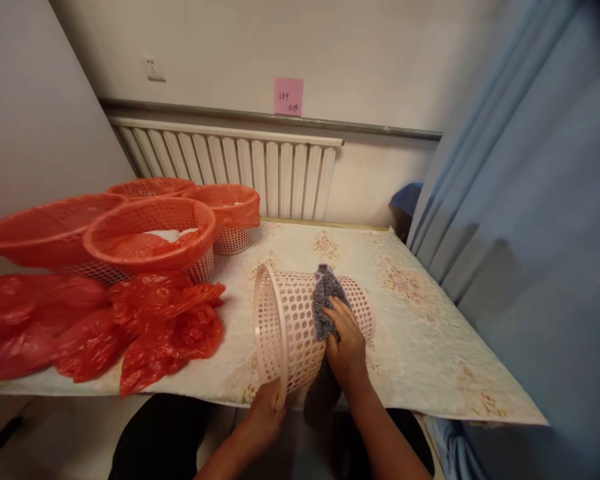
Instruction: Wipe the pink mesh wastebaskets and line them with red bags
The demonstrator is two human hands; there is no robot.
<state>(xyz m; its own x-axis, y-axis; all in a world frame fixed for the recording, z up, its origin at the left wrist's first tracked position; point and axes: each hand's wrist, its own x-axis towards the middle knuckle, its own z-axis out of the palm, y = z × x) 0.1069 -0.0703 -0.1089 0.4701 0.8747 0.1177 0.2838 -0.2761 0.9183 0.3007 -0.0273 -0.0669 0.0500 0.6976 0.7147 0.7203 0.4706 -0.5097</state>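
A pale pink plastic basket (300, 313) with a lattice of holes lies on its side near the table's front edge, its mouth facing left. My left hand (266, 415) is closed around the rim at the near, lower side of that mouth. Against the basket's outer wall, my right hand (347, 347) presses a grey-purple cloth (326, 300), its fingers curled over the fabric. Part of the cloth hangs down below my right hand past the table edge. The fingertips of my left hand are partly hidden behind the rim.
Several baskets lined with red plastic bags (150, 230) stand at the left; the nearest holds something white. Crumpled red bags (165, 327) lie before them. The table has a floral cover (410, 320). Behind it is a radiator (230, 157); a blue curtain (525, 200) hangs on the right.
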